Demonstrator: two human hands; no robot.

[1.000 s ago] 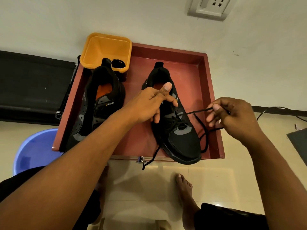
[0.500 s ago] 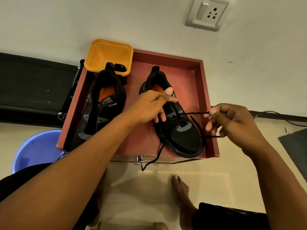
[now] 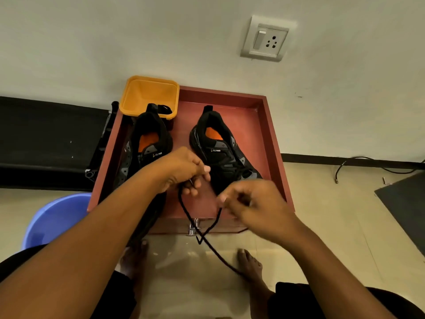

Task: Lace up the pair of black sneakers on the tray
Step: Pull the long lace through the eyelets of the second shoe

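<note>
Two black sneakers with orange insoles stand on a red tray, heels toward the wall. The left sneaker is partly covered by my left forearm. The right sneaker has its toe hidden behind my hands. My left hand pinches one end of the black lace in front of the right sneaker. My right hand, blurred, pinches the other end near the toe. Both lace ends hang down past the tray's front edge and cross above the floor.
An orange tub sits at the tray's back left corner with a dark item at its front rim. A blue basin stands on the floor at left. A black bench lines the wall. My bare feet are below the tray. A cable lies at right.
My left hand left the right sneaker's tongue and came down to pinch a lace end. My right hand moved left and down toward the toe. The lace ends now hang crossed below the tray.
</note>
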